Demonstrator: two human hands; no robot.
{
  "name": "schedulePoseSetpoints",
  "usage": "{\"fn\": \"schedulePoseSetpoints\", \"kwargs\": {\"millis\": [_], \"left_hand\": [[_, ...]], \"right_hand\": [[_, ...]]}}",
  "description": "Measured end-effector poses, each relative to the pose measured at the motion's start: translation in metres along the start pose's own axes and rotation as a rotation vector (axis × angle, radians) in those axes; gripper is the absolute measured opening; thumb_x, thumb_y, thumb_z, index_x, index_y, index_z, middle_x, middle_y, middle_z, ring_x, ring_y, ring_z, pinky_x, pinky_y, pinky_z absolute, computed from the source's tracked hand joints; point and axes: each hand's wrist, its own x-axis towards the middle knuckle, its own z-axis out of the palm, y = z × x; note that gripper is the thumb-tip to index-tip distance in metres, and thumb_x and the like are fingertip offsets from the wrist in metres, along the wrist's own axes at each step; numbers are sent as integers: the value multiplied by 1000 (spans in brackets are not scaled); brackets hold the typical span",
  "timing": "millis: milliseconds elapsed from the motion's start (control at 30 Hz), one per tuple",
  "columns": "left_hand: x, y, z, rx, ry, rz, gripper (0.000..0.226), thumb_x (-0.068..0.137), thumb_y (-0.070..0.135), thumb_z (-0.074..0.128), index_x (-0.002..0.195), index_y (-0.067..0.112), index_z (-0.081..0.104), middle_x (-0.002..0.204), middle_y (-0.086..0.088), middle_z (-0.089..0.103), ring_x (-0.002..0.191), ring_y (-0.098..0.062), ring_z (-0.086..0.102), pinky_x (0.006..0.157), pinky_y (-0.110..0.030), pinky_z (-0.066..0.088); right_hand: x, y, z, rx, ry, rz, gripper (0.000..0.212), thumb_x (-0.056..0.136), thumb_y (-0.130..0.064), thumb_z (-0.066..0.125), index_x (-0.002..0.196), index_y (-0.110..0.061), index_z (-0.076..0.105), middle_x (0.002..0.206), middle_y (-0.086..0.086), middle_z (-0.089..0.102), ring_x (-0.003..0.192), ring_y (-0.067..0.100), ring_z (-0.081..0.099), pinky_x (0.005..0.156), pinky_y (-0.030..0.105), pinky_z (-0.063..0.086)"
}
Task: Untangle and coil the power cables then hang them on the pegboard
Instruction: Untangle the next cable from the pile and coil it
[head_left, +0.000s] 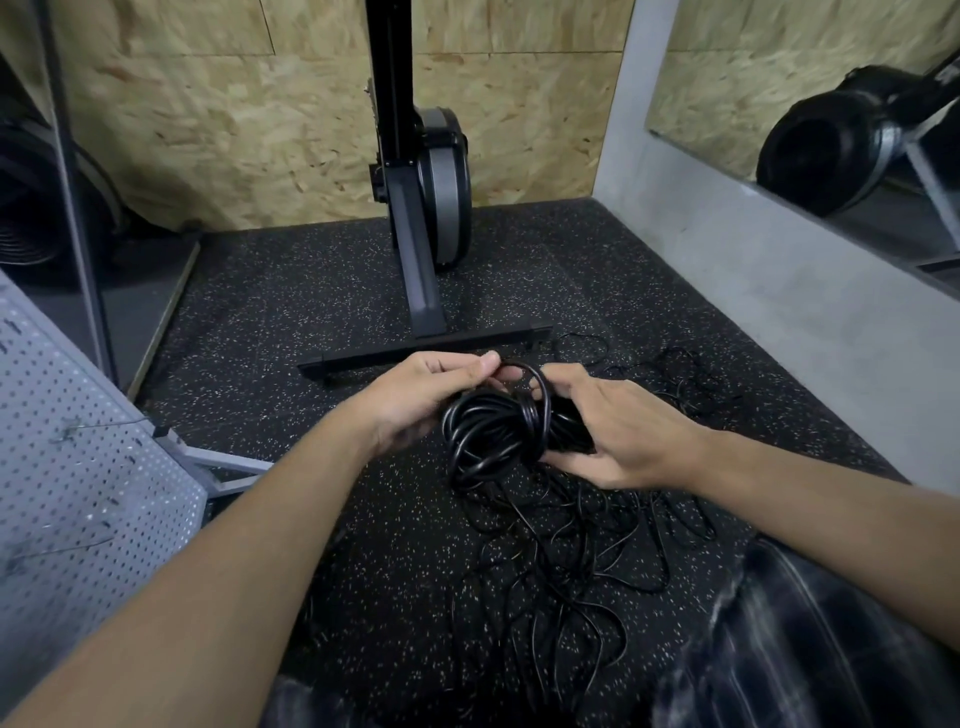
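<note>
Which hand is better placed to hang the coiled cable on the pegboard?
Probably the left hand: the pegboard stands on its side, and it pinches the top loop of the coiled cable. The right hand grips the far side.

We see the coiled cable (498, 431) sheathed in smooth, glossy black plastic that catches the light. The loose cables (571, 540) on the floor show a duller sheen. The floor (311, 291) is matt black rubber, grainy and flecked with pale chips. At its left edge the pegboard (78, 467) reads as matt grey perforated metal. The back wall (234, 130) is rough chip-pressed wood, and the right wall (753, 291) is matt grey concrete.
</note>
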Motion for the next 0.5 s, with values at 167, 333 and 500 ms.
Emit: {"fn": "schedulePoseSetpoints", "kwargs": {"millis": [167, 333, 500], "left_hand": [[-3, 2, 2, -55, -45, -113, 50, 96, 48, 56, 120, 9, 74, 117, -13, 77, 108, -25, 74, 89, -32, 60], [5, -15, 10, -281, 69, -151, 46, 109, 44, 40, 113, 12, 72, 119, -8, 75, 110, -25, 69, 92, -37, 53], [8, -37, 12, 134, 19, -158, 39, 112, 32, 39, 123, 15, 72, 119, -1, 78, 118, -18, 70, 116, -45, 39]], "right_hand": [[-1, -1, -5, 44, 16, 23, 101, 94, -52, 63, 165, -21, -2, 122, 2, 68, 86, 11, 62, 81, 27, 52], [0, -3, -9, 205, 85, 63, 90, 95, -54, 63, 164, -21, 16, 145, 0, 60, 125, 14, 61, 109, 32, 49], [1, 5, -12, 374, 200, 227, 88, 92, -35, 77, 160, -20, 24, 137, -4, 62, 126, 10, 62, 110, 33, 49]]}}
